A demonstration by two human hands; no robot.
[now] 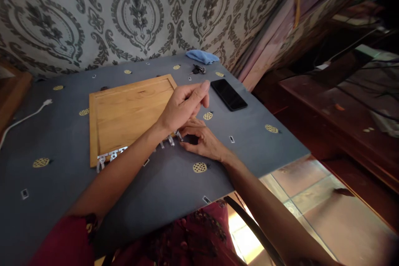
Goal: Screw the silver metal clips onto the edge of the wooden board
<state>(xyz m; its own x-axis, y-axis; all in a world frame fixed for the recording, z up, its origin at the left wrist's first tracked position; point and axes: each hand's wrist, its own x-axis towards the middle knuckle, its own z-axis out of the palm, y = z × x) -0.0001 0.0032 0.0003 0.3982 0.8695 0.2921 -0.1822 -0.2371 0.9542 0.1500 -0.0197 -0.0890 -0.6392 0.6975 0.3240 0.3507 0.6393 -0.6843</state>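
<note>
A light wooden framed panel [134, 112] lies flat on the table, with a metal strip [116, 151] and several silver metal hooks [171, 141] along its near edge. My left hand [185, 106] is above the panel's right side, fingers curled in and thumb pressed against them. Whatever it may hold is hidden. Just below and partly behind it, my right hand [204, 139] pinches a metal hook [178, 135] at the panel's near right corner between thumb and fingers. My left forearm covers the middle of the near edge.
The table has a grey-blue pineapple-print cover [124, 212]. A black phone [229, 94], keys [198, 69] and a blue cloth [202, 56] lie to the right and back. A white cable [26, 120] runs along the left. A patterned wall [137, 12] stands behind.
</note>
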